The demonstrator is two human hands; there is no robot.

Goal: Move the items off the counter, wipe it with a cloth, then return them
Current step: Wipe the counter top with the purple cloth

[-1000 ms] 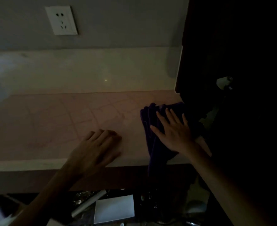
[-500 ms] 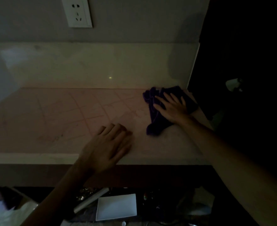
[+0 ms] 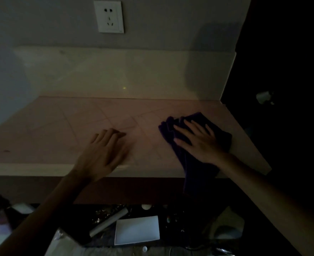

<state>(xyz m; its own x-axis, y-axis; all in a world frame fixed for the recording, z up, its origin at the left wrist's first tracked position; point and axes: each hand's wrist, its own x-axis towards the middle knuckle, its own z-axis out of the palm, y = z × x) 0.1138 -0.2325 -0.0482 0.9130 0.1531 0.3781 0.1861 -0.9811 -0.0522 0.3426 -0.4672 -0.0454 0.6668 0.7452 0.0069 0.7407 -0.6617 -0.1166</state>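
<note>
The scene is dim. A pinkish tiled counter [image 3: 60, 130] runs across the view with nothing standing on it. A dark purple cloth [image 3: 220, 133] lies bunched at the counter's right front, one end hanging over the front edge. My right hand [image 3: 198, 143] presses flat on the cloth with spread, straight fingers. My left hand [image 3: 102, 154] rests palm down on the bare counter near the front edge, fingers straight, holding nothing.
A pale backsplash [image 3: 115, 71] and a wall socket [image 3: 109, 16] stand behind the counter. A dark tall mass [image 3: 285, 52] borders the right end. Below the front edge lie a white rectangular dish [image 3: 136, 230], a white roll [image 3: 108, 221] and other dim items.
My right hand has drawn the cloth from the back right toward the front edge, so one end now hangs over. My left hand has stayed on the counter.
</note>
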